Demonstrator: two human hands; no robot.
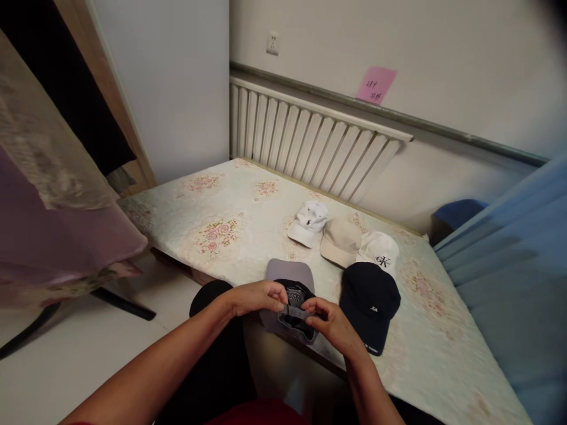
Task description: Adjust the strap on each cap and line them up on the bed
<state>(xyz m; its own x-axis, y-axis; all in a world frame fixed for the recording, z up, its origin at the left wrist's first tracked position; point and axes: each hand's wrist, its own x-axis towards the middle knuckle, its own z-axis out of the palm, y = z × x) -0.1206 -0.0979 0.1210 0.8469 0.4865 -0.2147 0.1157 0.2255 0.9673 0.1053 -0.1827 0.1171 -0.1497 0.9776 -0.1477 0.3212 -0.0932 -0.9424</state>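
Observation:
A grey cap (287,274) lies upside down at the near edge of the bed, its brim pointing away from me. My left hand (254,297) pinches the left end of its back strap (296,311). My right hand (330,321) pinches the right end of that strap, fingers closed. To the right of the grey cap sits a dark navy cap (370,298). Behind it lie three more caps: a white one (308,223), a beige one (340,241) and a white one with a black logo (380,251).
The bed (221,212) has a pale floral cover. A white radiator (305,139) runs along the wall behind it. Blue fabric (514,265) hangs at the right, pinkish bedding (57,236) at the left. A pink note (375,84) is stuck on the wall.

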